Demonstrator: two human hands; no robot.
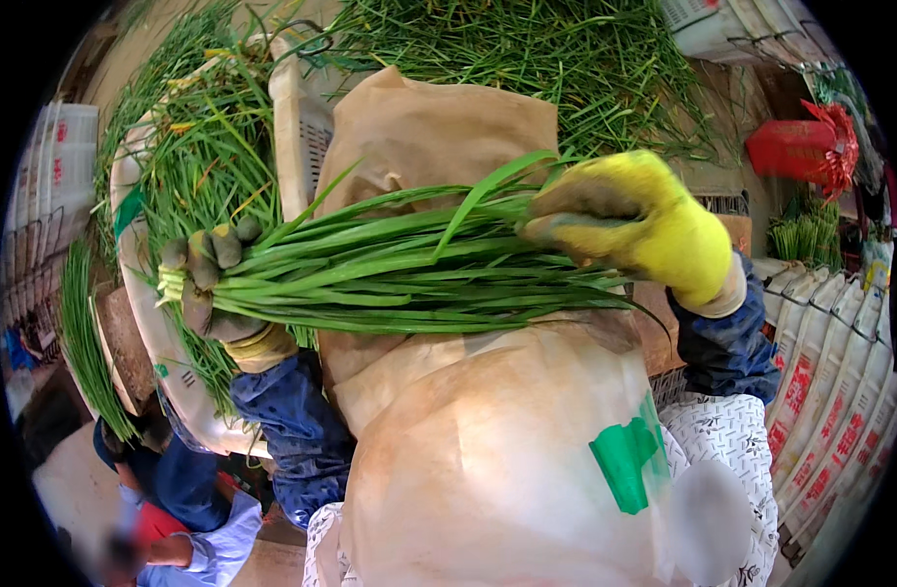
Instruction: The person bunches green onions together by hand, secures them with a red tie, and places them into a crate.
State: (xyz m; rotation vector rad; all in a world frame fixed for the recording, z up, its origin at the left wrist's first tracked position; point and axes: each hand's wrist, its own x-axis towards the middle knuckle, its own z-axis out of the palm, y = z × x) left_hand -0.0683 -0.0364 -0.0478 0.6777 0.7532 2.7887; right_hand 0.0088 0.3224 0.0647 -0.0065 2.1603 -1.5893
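Observation:
A bundle of long green garlic chives [400, 264] lies sideways across my lap, its pale root ends to the left and its leaf tips to the right. My left hand [209, 284], in a soiled yellow and grey glove, is closed around the root end. At the tip end is my right hand [634, 220], in a bright yellow glove, with its curled fingers pinched on leaves; their exact grip is partly hidden. Beneath the bundle, a cream plastic apron [488, 430] with a patch of green tape covers my lap, and a brown cloth [419, 127] lies beyond.
Loose chives fill a white basket [131, 254] at left, and a large chive heap [527, 49] spreads ahead. White crates [820, 362] stand at right, below a red bag [791, 149]. At lower left, another person's sleeve [228, 538] shows near a tied-looking chive bunch [87, 338].

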